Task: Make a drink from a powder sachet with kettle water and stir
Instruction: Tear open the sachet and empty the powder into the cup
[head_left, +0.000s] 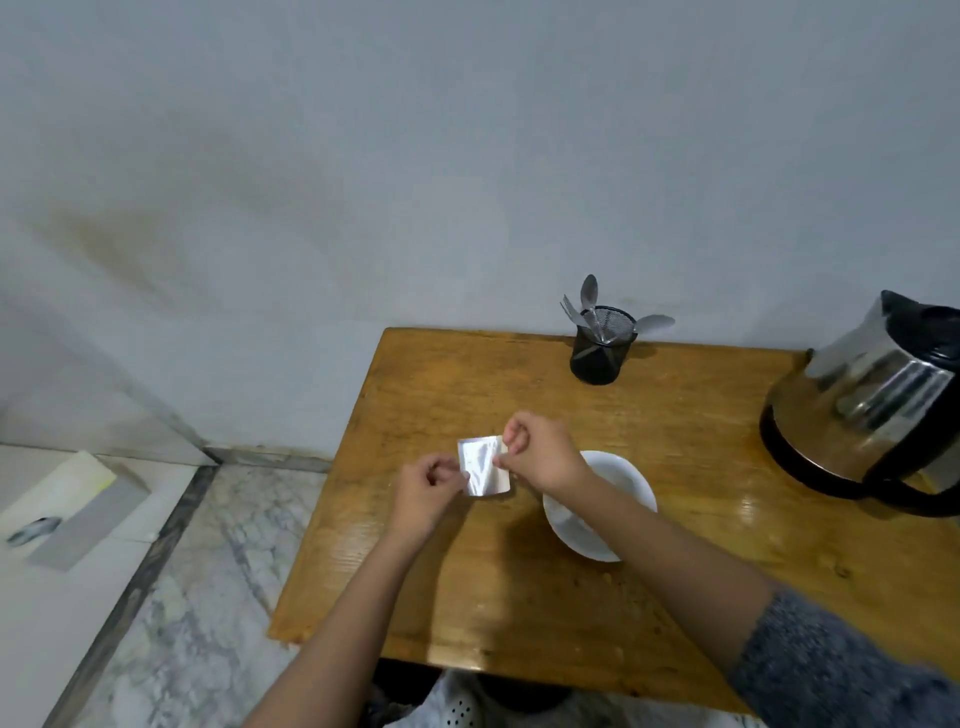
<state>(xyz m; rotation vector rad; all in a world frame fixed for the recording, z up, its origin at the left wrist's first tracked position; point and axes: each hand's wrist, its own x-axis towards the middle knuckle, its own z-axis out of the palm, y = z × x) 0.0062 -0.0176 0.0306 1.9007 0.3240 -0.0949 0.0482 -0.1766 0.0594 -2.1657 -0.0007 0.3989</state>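
Where hands (431, 486) pinch, sachet (484, 467) between.

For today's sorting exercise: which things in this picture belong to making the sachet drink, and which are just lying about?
Belong to the job:
sachet, pinched by left hand and right hand
white cup
kettle
spoons in the black mesh holder

Just lying about:
fork in the same holder
grey block on the floor
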